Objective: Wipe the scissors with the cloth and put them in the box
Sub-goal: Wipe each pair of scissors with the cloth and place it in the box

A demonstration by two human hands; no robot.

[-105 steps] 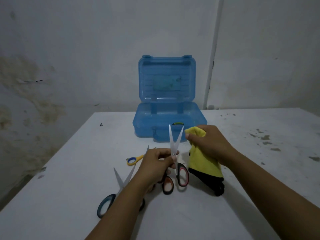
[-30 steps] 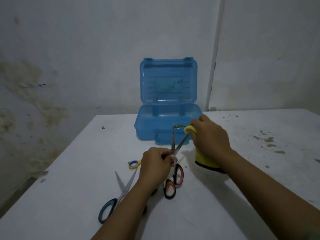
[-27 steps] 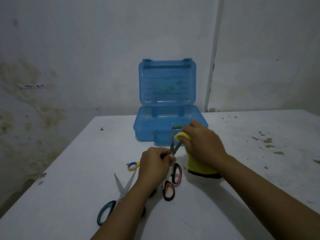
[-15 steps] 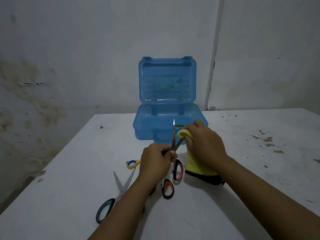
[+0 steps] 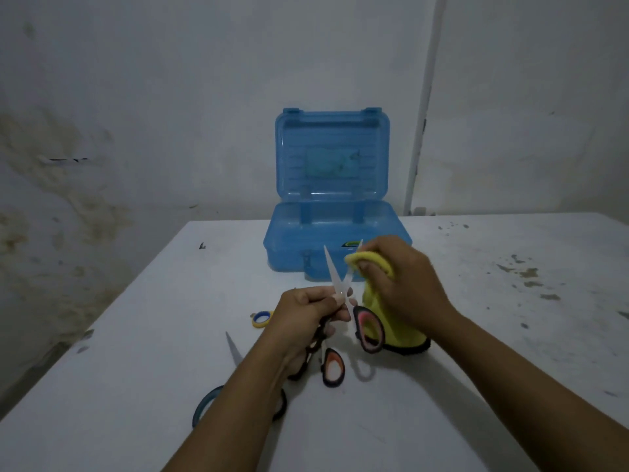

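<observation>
My left hand [image 5: 308,310] grips a pair of scissors with red-and-black handles [image 5: 367,330] near the pivot, blades spread and pointing up. My right hand [image 5: 403,282] holds a yellow cloth with a black edge [image 5: 400,335], pinching its folded top around the right blade near the tip. The open blue plastic box [image 5: 332,233] stands just behind, lid upright. Two other pairs lie on the white table [image 5: 136,335]: teal-handled scissors [image 5: 235,373], partly under my left forearm, and yellow-and-blue-handled scissors [image 5: 262,318], mostly hidden behind my left hand.
The table's far edge meets a stained wall close behind the box. A white pipe [image 5: 420,114] runs down the wall to the right of the box. Dirt specks mark the table's right side [image 5: 524,270].
The scissors' blades have spread wider and tilted. My right hand with the cloth has slid up along the right blade toward its tip.
</observation>
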